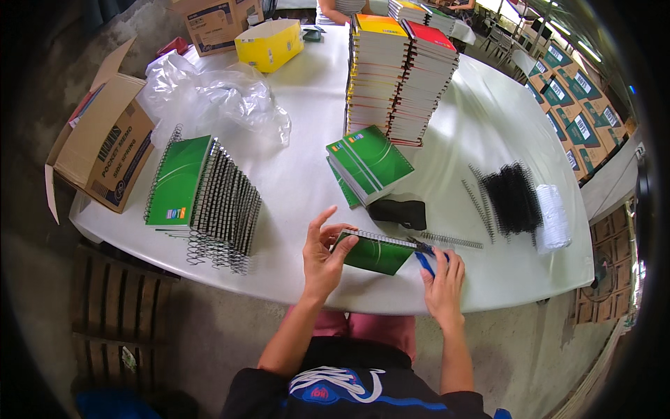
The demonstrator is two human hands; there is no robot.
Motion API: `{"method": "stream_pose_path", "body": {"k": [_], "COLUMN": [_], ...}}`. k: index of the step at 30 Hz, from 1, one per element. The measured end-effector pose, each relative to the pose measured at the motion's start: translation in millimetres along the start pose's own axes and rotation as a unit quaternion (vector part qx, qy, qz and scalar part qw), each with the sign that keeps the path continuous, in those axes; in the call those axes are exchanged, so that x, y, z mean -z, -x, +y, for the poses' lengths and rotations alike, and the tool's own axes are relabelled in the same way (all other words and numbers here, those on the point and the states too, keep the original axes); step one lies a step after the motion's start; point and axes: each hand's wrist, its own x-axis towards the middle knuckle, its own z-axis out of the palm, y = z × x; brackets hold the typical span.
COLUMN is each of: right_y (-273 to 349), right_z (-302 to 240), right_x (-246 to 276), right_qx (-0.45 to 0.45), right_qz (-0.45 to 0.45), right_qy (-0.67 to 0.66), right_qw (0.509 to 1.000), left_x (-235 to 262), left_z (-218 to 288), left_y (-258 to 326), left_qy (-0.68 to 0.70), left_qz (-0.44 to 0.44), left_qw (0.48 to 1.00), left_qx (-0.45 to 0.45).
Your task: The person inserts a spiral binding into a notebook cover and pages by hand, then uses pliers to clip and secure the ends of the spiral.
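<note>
My left hand point(324, 264) grips the left end of a green notebook point(378, 257), its thumb on the near cover and its index finger raised. The notebook is tilted, with its bound edge up. Closed around blue-handled pliers point(424, 264), my right hand point(444, 285) brings their dark jaws to the right end of that edge. Whether the jaws grip the wire cannot be made out. Just beyond are a loose spiral coil point(453, 241), a black cloth item point(398, 214) and a few green notebooks point(370, 164) in a small pile.
Coil-bound green notebooks point(178, 178) stand stacked at left, near an open carton point(112, 146) and clear plastic wrap point(216, 101). Tall notebook stacks point(380, 77) rise at the back. Black coils point(514, 202) lie beside a white roll point(553, 220) at right. A person point(342, 10) is across the table.
</note>
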Motion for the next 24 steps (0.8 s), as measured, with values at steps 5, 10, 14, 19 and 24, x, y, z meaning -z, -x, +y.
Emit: {"method": "stream_pose_path", "body": {"k": [5,10,14,19,24], "right_y": [-11.4,-12.7,-19.5,-20.8,-20.8], "right_z": [-25.8,-99.2,-114.2,-110.4,-102.6], "right_x": [28.8,76.4,81.1,85.8,92.9], "right_qx": [-0.055,0.103,0.101,0.073,0.064], "right_qz": [0.086,0.021,0.037,-0.005,-0.052], "right_qy": [-0.366,-0.285,-0.256,-0.291,-0.319], "right_qw": [0.925,0.953,0.961,0.954,0.944], "left_x": [-7.3,-7.6,-9.0,-7.7,-2.1], "left_z": [13.4,20.7,25.8,19.7,9.2], "left_y": [3.1,7.1,7.8,8.1,6.3], "left_qy": [-0.15,-0.214,-0.244,-0.254,-0.288], "left_qz": [0.017,0.051,0.063,0.06,0.08], "left_qw": [0.972,0.942,0.93,0.914,0.859], "left_qx": [-0.181,-0.254,-0.268,-0.312,-0.416]}}
